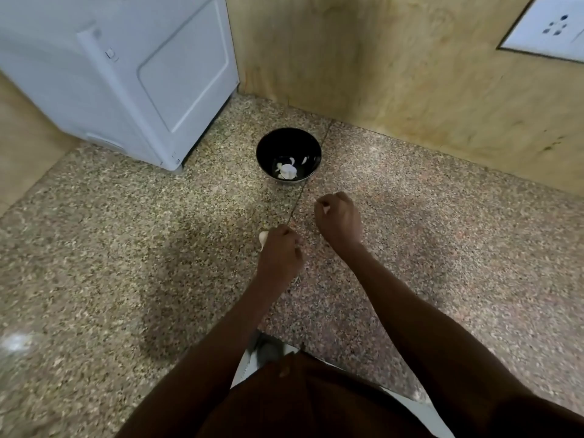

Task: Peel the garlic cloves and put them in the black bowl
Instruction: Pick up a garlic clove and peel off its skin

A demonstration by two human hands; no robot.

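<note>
Left hand point(279, 252): fingers curled round a pale garlic bulb point(263, 238), which pokes out at its far left edge. Right hand point(338, 218): fingers curled, pinching a small pale piece, clove or skin I cannot tell. Black bowl point(288, 155): on the speckled floor point(126, 248) just beyond both hands, white garlic cloves point(287, 171) inside. White appliance point(120, 74): far left of the bowl. Wooden wall point(410, 74) behind, with white socket plate point(550, 26). No writing legible anywhere

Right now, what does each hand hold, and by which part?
Left hand grips garlic, one end showing beyond the fingers. Right hand pinches a small pale piece; part unclear.
</note>
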